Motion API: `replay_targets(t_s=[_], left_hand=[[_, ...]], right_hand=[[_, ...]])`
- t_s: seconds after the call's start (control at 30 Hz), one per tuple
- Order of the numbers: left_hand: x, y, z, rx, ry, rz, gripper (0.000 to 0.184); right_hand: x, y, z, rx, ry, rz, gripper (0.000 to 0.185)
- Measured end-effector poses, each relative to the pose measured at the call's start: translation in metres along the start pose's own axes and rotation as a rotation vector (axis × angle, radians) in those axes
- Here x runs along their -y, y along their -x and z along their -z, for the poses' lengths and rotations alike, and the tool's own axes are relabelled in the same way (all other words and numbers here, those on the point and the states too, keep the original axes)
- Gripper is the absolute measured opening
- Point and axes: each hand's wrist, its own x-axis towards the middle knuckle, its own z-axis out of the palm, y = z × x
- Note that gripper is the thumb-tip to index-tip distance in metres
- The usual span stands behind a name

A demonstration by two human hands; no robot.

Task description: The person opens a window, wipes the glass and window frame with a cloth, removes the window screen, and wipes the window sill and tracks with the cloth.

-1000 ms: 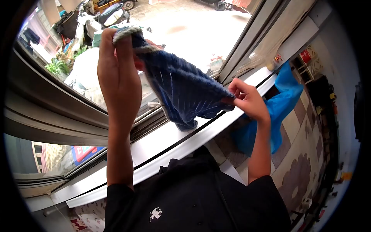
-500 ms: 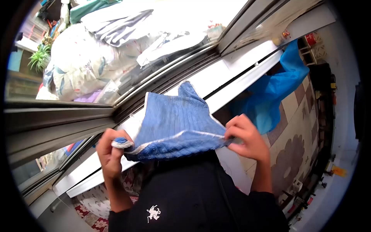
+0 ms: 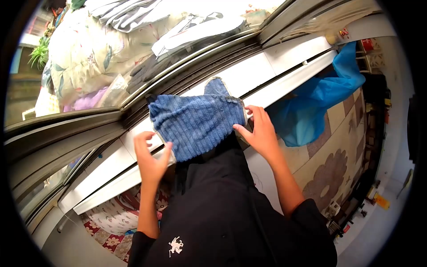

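Observation:
A ribbed blue cloth with a pale edge lies over the white window sill, its near part folded over and one corner sticking out at the far side. My left hand is at the cloth's left edge, thumb and fingers apart, holding nothing. At the right edge, my right hand has its fingers spread, with the fingertips close to the cloth; whether they touch it is unclear.
Window tracks run behind the sill. Beyond the opening lie a floral quilt and white-and-grey clothes. Blue translucent fabric hangs at the right, above a patterned floor. A sliding window frame stands at the left.
The cloth has come down from in front of the window onto the sill and is folded over. Both hands have let go of its edges and opened.

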Motion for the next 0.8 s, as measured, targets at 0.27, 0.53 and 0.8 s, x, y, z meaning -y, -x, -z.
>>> replay_targets(t_s=[0.27, 0.53, 0.8], left_hand=[[0.004, 0.035, -0.035, 0.239, -0.342, -0.27, 0.06], [-0.003, 0.023, 0.031, 0.381, 0.006, -0.137, 0.025], [-0.019, -0.027, -0.007, 0.1, -0.235, -0.345, 0.052]], right_hand=[[-0.051, 0.034, -0.063, 0.078, -0.696, -0.429, 0.057], [-0.014, 0.039, 0.025, 0.339, -0.992, -0.492, 0.063], [0.01, 0.0, -0.03, -0.108, 0.016, 0.298, 0.054]])
